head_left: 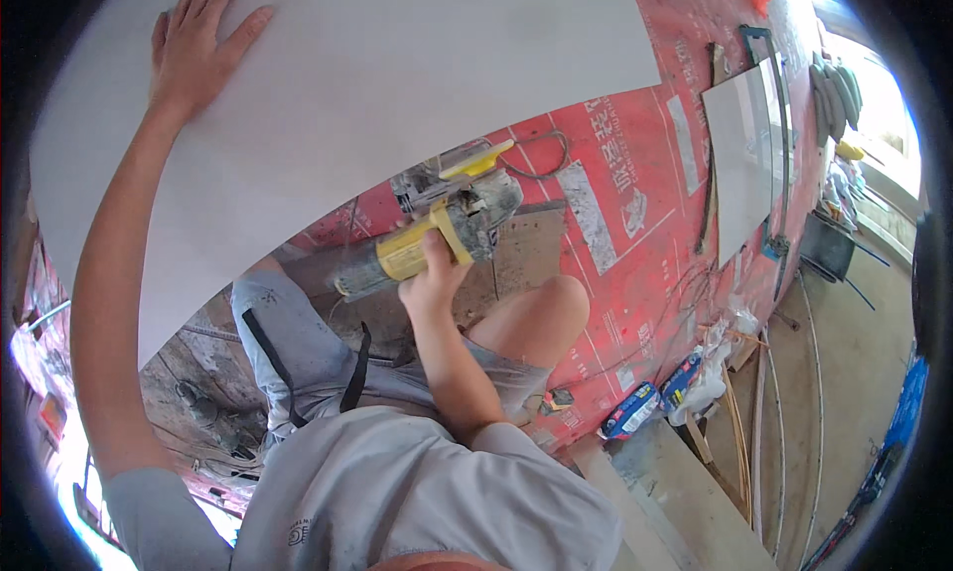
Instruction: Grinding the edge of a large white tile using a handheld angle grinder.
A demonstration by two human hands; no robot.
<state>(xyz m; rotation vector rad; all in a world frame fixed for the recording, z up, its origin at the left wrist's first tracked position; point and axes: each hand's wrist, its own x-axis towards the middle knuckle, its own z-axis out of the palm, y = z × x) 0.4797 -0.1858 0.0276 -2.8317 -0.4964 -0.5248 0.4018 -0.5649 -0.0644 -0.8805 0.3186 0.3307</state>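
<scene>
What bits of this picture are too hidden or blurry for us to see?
In the head view:
- Most fingers of the person's bare right hand: hidden behind the dusty yellow-and-grey power tool it grips.
- The far edge of the big flat white sheet: cut off by the picture's top.
- Part of the red printed covering: hidden under that sheet.
- Outside the bright opening: washed out by glare.

The white sheet (397,74) is cut off at twelve o'clock; my right grip (431,281) hides part of the power tool (400,254).
</scene>
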